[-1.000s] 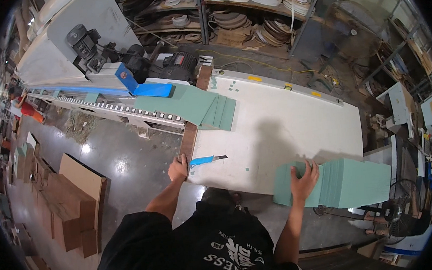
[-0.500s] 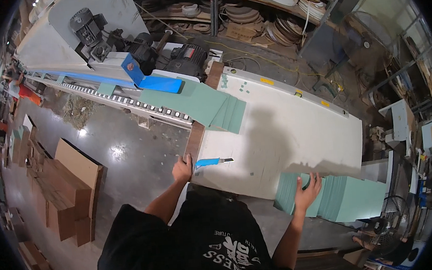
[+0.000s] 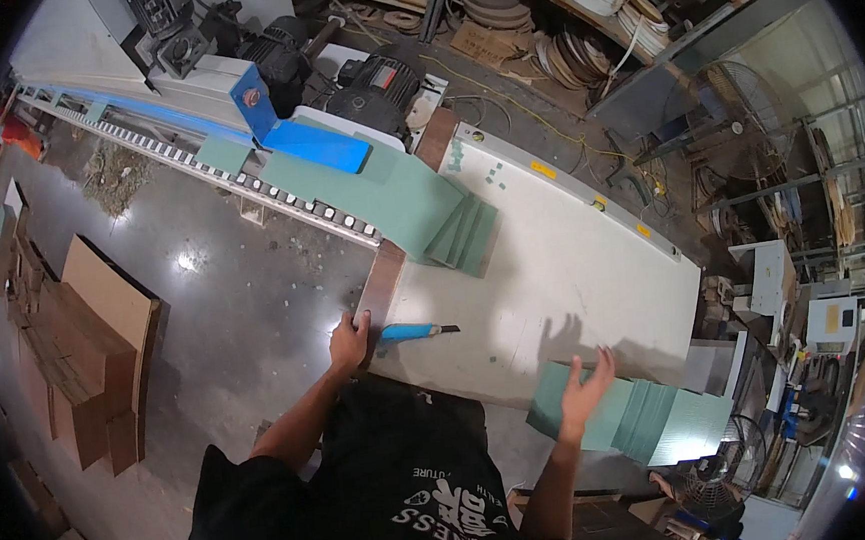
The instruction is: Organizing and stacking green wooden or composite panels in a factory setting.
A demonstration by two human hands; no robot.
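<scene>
Head view: right grip (image 3: 585,390) spread wide, empty, over green sheets (image 3: 647,417).
Left grip (image 3: 349,346) bent at brown strip (image 3: 380,282), hold unclear.

The wearer's black shirt (image 3: 366,465) carries white capital lettering (image 3: 450,515) around a larger white emblem, the clearest print I can see from here. Small yellow labels (image 3: 543,169) sit along the long level (image 3: 572,190), and a pale label marks the dark motor (image 3: 371,104); their writing is too small to make out.
</scene>
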